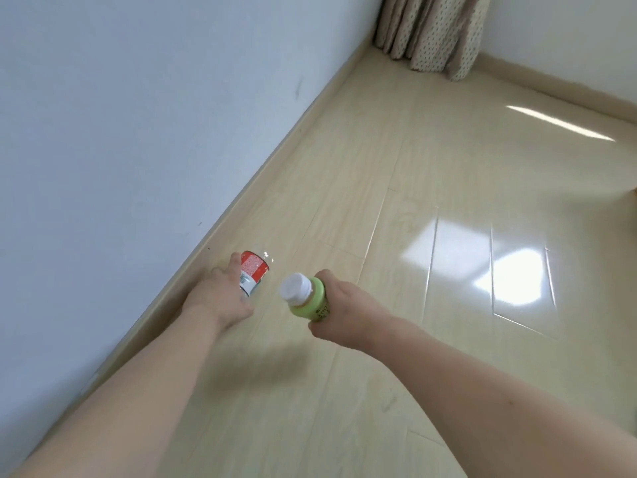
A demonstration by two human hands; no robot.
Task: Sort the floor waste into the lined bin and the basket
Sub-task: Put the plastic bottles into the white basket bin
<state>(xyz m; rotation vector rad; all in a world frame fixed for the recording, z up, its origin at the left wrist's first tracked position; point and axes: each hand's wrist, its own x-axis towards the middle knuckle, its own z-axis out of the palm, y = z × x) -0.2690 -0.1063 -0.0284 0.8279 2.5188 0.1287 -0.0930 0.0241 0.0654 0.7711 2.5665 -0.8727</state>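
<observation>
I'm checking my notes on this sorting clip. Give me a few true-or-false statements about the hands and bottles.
1. The right hand holds a green bottle with a white cap. True.
2. The left hand hangs idle, away from everything. False: it is at the red-labelled bottle near the baseboard.
3. A lined bin stands beside the hands. False: no bin is in view.
4. A patterned curtain hangs in the far corner. True.

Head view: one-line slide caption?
Right hand grips a green bottle; left hand reaches a red-labelled bottle by the wall.
</observation>
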